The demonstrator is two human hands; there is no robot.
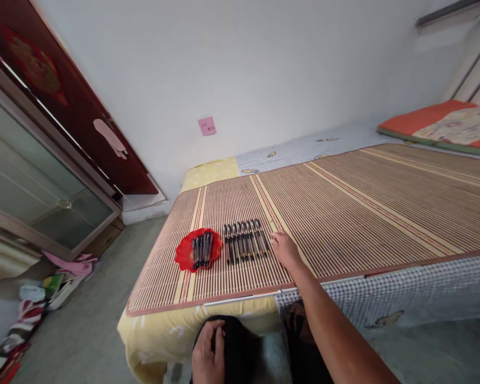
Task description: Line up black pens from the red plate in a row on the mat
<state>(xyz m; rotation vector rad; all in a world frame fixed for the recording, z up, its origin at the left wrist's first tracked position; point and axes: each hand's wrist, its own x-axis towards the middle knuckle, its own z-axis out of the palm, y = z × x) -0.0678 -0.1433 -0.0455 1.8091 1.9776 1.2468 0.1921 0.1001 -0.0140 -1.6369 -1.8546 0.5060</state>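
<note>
Pens (pixel 246 241): lying side by side in a neat row on the mat's near-left part, just right of the red dish.
Right hand (pixel 285 250): reaching in over the near edge of the bed, resting palm down on the mat at the right end of the row, fingers released and loosely spread, gripping nothing; fingertips sitting just beside the rightmost pen, contact too fine to tell.
Left hand (pixel 208 352): resting near, below the bed edge, on dark cloth at the lap, fingers loosely bent, holding nothing.
Red dish (pixel 183 253): sitting on the mat left of the row, carrying a smaller bunch of similar pens (pixel 202 249).
Bamboo mat (pixel 364 213): covering most of the bed top, stretching far and right.
Pink note (pixel 207 126): sticking to the white wall, far beyond the dish.
Orange cushion (pixel 424 117): lying at the bed's far right corner.
Glass-fronted cabinet (pixel 36 181): standing at the left, clutter lying on the floor below.
</note>
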